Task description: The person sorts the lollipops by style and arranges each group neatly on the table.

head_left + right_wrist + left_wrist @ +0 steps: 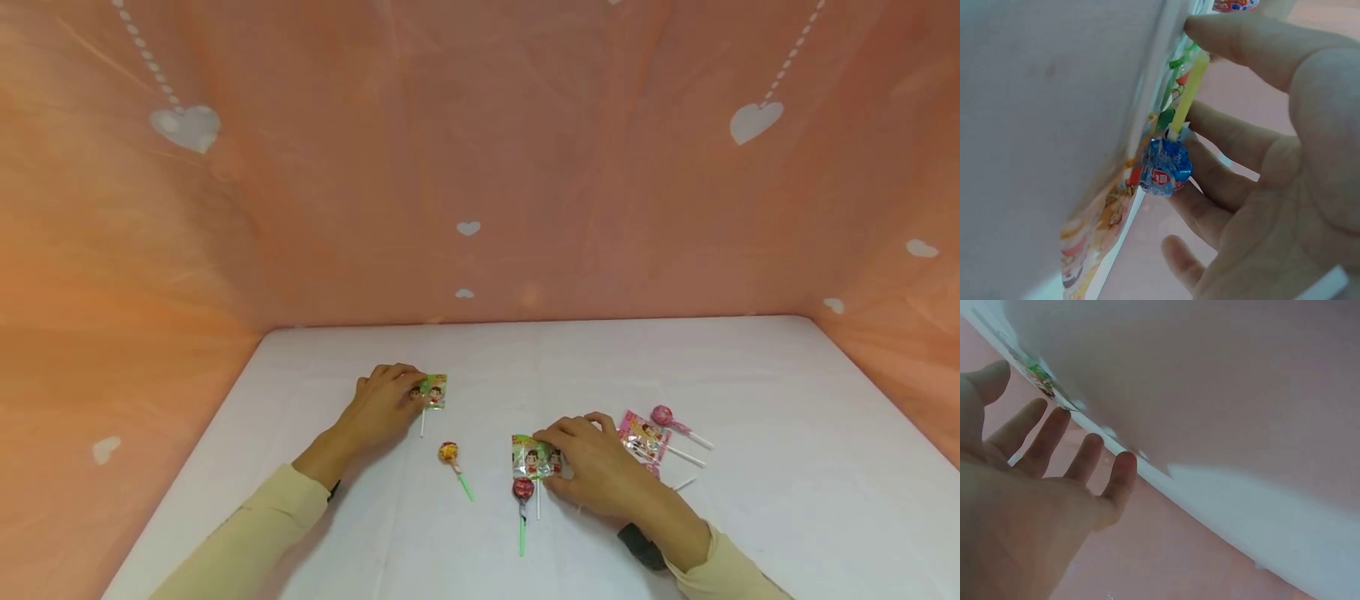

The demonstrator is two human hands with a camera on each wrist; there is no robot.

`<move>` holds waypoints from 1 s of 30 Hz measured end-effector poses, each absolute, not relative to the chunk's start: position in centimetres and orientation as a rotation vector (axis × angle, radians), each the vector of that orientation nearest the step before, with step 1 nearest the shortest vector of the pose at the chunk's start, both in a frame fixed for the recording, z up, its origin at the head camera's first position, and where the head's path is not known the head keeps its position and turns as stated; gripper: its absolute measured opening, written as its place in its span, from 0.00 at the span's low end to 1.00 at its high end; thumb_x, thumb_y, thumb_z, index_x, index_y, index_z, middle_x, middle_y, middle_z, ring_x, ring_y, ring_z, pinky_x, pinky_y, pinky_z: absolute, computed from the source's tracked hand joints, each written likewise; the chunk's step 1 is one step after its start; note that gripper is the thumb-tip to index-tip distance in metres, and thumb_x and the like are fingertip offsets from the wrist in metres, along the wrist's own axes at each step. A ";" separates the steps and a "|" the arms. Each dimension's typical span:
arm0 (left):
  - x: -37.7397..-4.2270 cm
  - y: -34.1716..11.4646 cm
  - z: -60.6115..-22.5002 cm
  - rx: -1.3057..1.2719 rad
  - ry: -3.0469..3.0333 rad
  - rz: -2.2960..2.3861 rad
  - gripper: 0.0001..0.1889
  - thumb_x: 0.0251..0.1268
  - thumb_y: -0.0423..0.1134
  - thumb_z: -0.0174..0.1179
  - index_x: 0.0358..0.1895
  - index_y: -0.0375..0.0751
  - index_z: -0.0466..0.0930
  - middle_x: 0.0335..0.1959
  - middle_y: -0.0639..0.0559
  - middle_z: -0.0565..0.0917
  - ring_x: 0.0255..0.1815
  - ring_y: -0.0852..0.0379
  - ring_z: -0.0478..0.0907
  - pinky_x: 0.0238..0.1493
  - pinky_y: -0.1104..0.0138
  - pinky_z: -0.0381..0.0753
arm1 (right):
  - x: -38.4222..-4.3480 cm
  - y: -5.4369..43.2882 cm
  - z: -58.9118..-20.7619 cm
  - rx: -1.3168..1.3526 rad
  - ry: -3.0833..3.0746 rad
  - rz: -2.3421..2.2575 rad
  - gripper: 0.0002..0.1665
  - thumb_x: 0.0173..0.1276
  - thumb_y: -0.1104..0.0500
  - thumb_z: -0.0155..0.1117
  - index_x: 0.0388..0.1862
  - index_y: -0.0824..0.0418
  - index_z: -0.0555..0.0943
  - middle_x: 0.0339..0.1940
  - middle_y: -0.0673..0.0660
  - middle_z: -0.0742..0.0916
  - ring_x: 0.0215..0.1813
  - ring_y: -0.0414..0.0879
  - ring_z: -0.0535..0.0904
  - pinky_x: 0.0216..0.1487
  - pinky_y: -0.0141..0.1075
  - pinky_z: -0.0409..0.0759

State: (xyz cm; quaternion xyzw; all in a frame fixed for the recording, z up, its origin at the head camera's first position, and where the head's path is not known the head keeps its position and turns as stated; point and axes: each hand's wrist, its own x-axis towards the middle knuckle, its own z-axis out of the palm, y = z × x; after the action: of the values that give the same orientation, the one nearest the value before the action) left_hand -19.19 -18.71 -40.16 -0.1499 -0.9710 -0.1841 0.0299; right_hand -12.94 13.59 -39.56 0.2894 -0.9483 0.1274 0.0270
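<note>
My left hand (382, 407) is at a flat green packet lollipop (437, 392) with a white stick. In the left wrist view its fingers (1054, 431) are spread and loosely bent, close to the packet's edge. My right hand (600, 467) lies over the right part of another green packet lollipop (525, 457), thumb and forefinger apart at its edges. In the right wrist view a blue-wrapped lollipop (1166, 167) with a yellow stick shows by the fingers; the head view hides it. A dark red lollipop (522, 490) with a green stick lies just below the packet.
An orange-yellow lollipop (448, 452) with a green stick lies between the hands. Right of the right hand are a pink packet lollipop (643, 435) and a pink ball lollipop (662, 415), with more sticks partly hidden. A white cloth (375, 533) covers the table; orange curtains (480, 167) surround it.
</note>
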 end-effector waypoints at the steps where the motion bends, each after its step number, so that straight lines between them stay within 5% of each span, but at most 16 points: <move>1: -19.2 -18.7 -40.3 -0.463 -2.993 -0.576 0.23 0.70 0.48 0.60 0.63 0.42 0.78 0.64 0.45 0.78 0.69 0.41 0.68 0.58 0.44 0.67 | -12.9 13.6 -39.7 0.893 -2.928 0.396 0.28 0.56 0.51 0.75 0.57 0.54 0.82 0.51 0.52 0.86 0.57 0.50 0.80 0.64 0.54 0.65; 30: -19.9 -18.7 -40.6 -0.435 -3.013 -0.590 0.24 0.67 0.47 0.61 0.63 0.40 0.78 0.64 0.44 0.78 0.68 0.38 0.68 0.57 0.43 0.65 | -13.8 13.8 -39.2 0.901 -3.073 0.448 0.32 0.62 0.45 0.71 0.63 0.57 0.79 0.60 0.55 0.81 0.66 0.52 0.73 0.68 0.55 0.61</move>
State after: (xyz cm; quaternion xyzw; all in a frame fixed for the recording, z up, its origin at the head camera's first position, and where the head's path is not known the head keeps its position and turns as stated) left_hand -19.87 -18.68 -40.63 -0.1404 -0.9714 -0.1903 0.0201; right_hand -13.75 13.80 -39.16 0.2784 -0.9493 0.1383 -0.0459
